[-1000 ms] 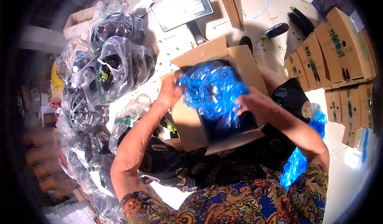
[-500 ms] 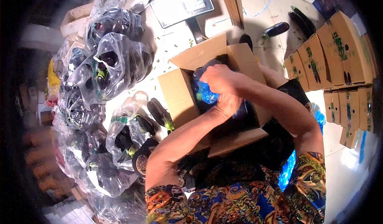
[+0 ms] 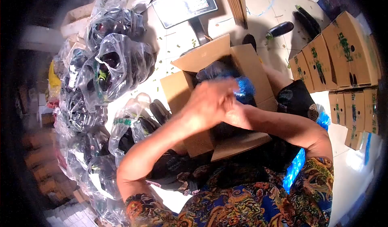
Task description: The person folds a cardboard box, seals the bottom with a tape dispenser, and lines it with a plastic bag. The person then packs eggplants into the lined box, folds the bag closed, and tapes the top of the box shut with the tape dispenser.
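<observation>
Here, overlaps blurred left hand and right hand above open brown cardboard box, just beside crumpled, shiny blue plastic film at its mouth; cannot tell if grasping or loose.

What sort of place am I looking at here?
Probably a produce packing area, though no sign confirms it. The clues are the clear bags of eggplants heaped on the left, what looks like a scale's display at the top, and the printed cardboard boxes stacked on the right.
</observation>
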